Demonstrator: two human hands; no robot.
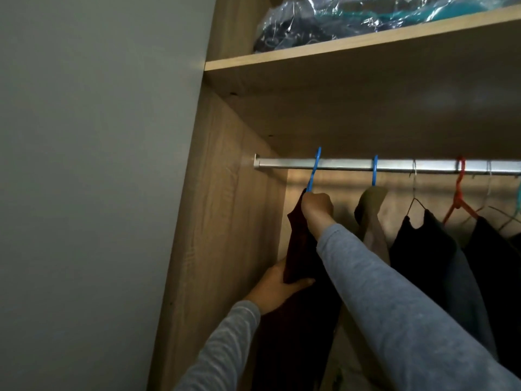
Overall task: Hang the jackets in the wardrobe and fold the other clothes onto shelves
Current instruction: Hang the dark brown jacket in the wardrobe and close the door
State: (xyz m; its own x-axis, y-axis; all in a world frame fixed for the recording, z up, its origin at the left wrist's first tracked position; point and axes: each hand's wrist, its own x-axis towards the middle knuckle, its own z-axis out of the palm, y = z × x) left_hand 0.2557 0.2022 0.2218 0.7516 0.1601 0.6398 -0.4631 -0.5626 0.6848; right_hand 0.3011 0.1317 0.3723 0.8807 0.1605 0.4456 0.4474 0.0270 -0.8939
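The right hand (317,207) is clamped on the neck of the blue hanger (315,170), just under its hook, which crosses the rail (423,165) at a tilt, probably to seat it. Below, the left hand (277,287) grips the dark red jacket (301,249) hung from that hanger, thumb over the cloth, likely steadying its drape. Right of the hands hang other garments (423,249). On the shelf (338,43) above lies a plastic bag (366,15) of clothes.
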